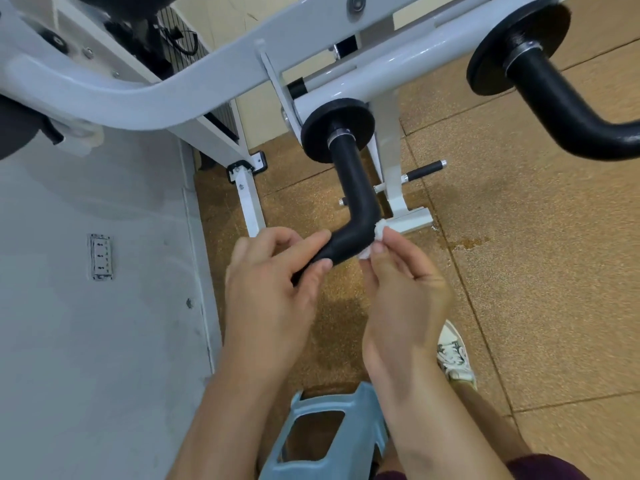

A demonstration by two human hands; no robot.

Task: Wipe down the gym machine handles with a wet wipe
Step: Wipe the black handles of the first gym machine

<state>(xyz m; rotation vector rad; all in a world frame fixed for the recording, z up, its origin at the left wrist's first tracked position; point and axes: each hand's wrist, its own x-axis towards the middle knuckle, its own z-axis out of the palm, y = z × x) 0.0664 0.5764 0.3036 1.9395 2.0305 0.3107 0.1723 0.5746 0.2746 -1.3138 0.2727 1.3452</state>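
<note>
- Both hands work on the near black handle (353, 188), a foam-covered bar that drops from a round black disc (337, 129) on the white machine frame (194, 95) and bends toward the left at its near end.
- Left hand (270, 289) is curled around the handle's free end, thumb and fingers closed on the grip; it seems to be there to steady the bar so that rubbing does not swing it.
- Right hand (401, 285) has its fingertips pinched shut on a small bunched wet wipe (372, 239), pressed against the right, outer side of the bend. Bunching gives a firm pad for the curved surface.
- Only white slivers of the wipe show between the fingers and the foam; how much is folded inside the hand cannot be told.
- A second black handle (561, 109) lies to the far right, well apart from both hands, with no wipe on it; I judge it is not yet being dealt with.
- A light-blue plastic stool (329, 427) sits near, below the forearms, and a sneaker (453, 355) rests on the brown rubber floor (519, 271) at right, suggesting the person is seated close in to reach.
</note>
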